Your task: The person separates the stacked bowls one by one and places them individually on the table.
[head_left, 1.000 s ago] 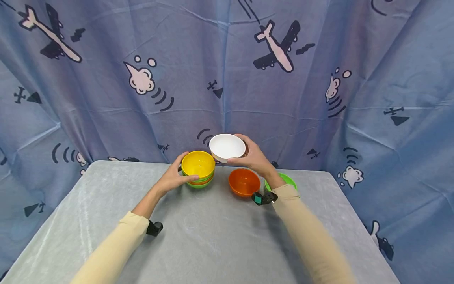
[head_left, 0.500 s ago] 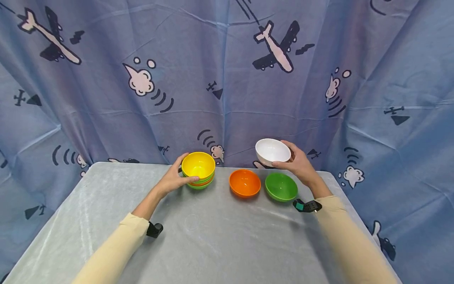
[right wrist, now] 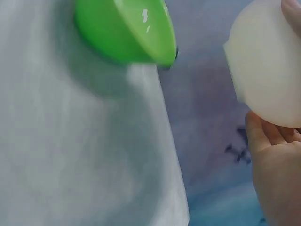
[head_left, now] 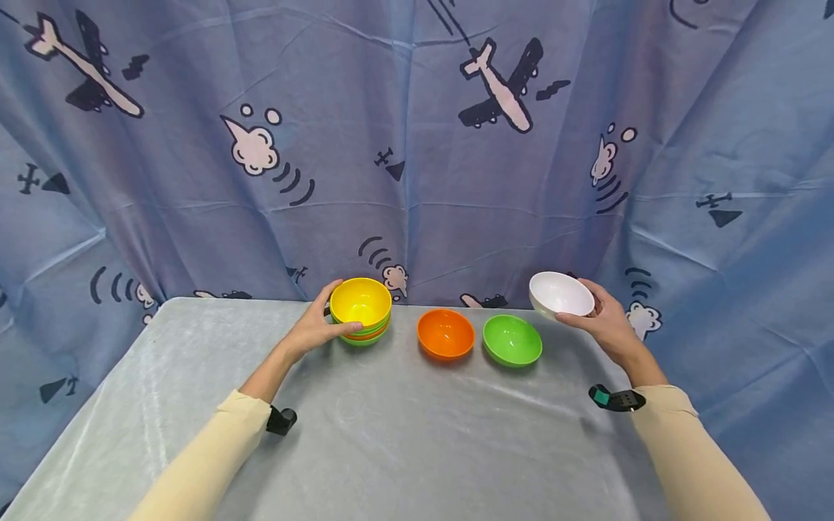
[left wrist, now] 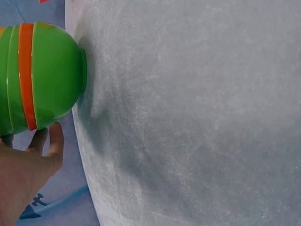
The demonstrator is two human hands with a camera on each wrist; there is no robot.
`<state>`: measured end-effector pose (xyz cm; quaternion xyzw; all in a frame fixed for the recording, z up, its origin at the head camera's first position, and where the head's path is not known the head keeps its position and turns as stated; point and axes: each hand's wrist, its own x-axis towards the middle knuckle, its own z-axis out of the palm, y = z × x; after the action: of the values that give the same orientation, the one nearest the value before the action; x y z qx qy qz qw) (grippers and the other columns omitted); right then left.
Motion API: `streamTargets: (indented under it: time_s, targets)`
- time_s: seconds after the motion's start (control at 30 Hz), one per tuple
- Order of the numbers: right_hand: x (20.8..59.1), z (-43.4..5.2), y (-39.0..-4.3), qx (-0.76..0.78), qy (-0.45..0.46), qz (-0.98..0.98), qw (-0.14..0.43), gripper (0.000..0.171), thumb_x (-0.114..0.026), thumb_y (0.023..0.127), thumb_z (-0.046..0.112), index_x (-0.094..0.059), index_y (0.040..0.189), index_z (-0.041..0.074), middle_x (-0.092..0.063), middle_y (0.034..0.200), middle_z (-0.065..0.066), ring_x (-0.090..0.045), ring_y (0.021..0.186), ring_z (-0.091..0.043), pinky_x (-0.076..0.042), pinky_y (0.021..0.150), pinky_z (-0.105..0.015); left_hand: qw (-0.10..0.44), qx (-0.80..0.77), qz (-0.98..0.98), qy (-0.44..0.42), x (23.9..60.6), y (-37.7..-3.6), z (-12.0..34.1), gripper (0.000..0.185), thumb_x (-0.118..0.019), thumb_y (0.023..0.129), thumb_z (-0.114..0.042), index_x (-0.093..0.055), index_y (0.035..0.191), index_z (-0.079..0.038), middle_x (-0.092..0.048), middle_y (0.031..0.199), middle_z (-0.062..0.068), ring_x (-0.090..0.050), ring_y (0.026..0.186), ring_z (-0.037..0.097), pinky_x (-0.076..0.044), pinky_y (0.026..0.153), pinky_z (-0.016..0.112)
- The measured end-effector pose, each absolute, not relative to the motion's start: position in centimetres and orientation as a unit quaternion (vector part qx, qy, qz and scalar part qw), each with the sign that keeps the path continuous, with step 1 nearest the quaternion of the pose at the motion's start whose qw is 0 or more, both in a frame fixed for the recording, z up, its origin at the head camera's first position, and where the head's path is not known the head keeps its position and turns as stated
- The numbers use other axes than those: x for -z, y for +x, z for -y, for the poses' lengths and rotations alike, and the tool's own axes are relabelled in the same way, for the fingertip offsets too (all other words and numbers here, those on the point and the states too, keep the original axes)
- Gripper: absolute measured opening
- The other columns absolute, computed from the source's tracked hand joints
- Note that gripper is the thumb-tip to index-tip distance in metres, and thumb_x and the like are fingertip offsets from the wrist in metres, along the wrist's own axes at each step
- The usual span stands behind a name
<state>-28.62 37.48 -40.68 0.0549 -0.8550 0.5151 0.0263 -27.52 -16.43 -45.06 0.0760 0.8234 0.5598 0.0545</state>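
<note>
My left hand holds the side of a stack of nested bowls, thumb in front and fingers behind. A yellow bowl tops it; green and orange rims show beneath. In the left wrist view a green bowl forms the base, with an orange bowl above it. With my right hand I grip a white bowl by its right side, slightly tilted and raised at the table's far right. An orange bowl and a separate green bowl sit upright side by side between my hands.
The grey cloth-covered table ends at a back edge just behind the bowls. A blue curtain printed with planes hangs behind it. Both wrists carry black straps.
My right hand has carried the white bowl from beside the yellow-topped stack to the right and lower, past the orange and green bowls. My left hand stays at the stack.
</note>
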Motion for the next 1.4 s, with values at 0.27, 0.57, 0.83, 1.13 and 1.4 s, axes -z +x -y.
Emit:
streamTargets:
  time_s: [0.27, 0.57, 0.83, 1.13, 1.4]
  targets:
    - [42.7, -40.4, -27.0, -0.469, 0.035, 0.882, 0.004, 0.1, -0.081, 0.09, 0.021, -0.014, 0.159, -0.005, -0.024, 0.156, -0.032, -0.033, 0.135, -0.048, -0.044, 0.084, -0.017, 0.053, -0.556, -0.826, 0.074, 45.1, -27.6, 16.4, 0.106, -0.087, 0.083, -0.036, -0.019, 0.163, -0.02, -0.019, 0.165, 0.013, -0.025, 0.145, 0.043, -0.023, 0.112, 0.066]
    - [44.5, -42.1, -26.0, -0.444, 0.045, 0.895, -0.021, 0.098, -0.084, 0.088, 0.022, -0.021, 0.158, -0.004, -0.034, 0.151, -0.032, -0.04, 0.13, -0.045, -0.045, 0.091, -0.036, 0.051, -0.56, -0.823, 0.079, 45.1, -27.6, 16.5, 0.105, -0.087, 0.083, -0.035, -0.02, 0.163, -0.02, -0.021, 0.164, 0.013, -0.025, 0.145, 0.042, -0.022, 0.112, 0.066]
    - [45.9, -42.6, -25.6, -0.454, 0.046, 0.889, -0.029, 0.098, -0.086, 0.085, 0.019, -0.022, 0.157, -0.005, -0.036, 0.148, -0.03, -0.042, 0.126, -0.04, -0.044, 0.082, -0.015, 0.051, -0.561, -0.822, 0.082, 45.1, -27.6, 16.5, 0.105, -0.086, 0.083, -0.034, -0.02, 0.163, -0.02, -0.021, 0.165, 0.013, -0.025, 0.145, 0.042, -0.022, 0.112, 0.066]
    - [46.6, -43.1, -25.2, -0.464, 0.046, 0.883, -0.042, 0.101, -0.087, 0.082, 0.014, -0.021, 0.156, -0.006, -0.031, 0.151, -0.031, -0.037, 0.132, -0.043, -0.041, 0.083, -0.011, 0.054, -0.563, -0.821, 0.083, 45.2, -27.6, 16.5, 0.104, -0.086, 0.084, -0.034, -0.02, 0.163, -0.02, -0.021, 0.165, 0.013, -0.025, 0.145, 0.043, -0.022, 0.112, 0.067]
    - [47.0, -43.5, -25.2, -0.47, 0.045, 0.88, -0.049, 0.101, -0.087, 0.082, 0.011, -0.021, 0.157, -0.006, -0.03, 0.153, -0.03, -0.035, 0.132, -0.043, -0.039, 0.083, -0.011, 0.052, -0.564, -0.82, 0.084, 45.2, -27.6, 16.5, 0.104, -0.086, 0.084, -0.034, -0.02, 0.163, -0.02, -0.021, 0.164, 0.013, -0.025, 0.145, 0.043, -0.022, 0.112, 0.067]
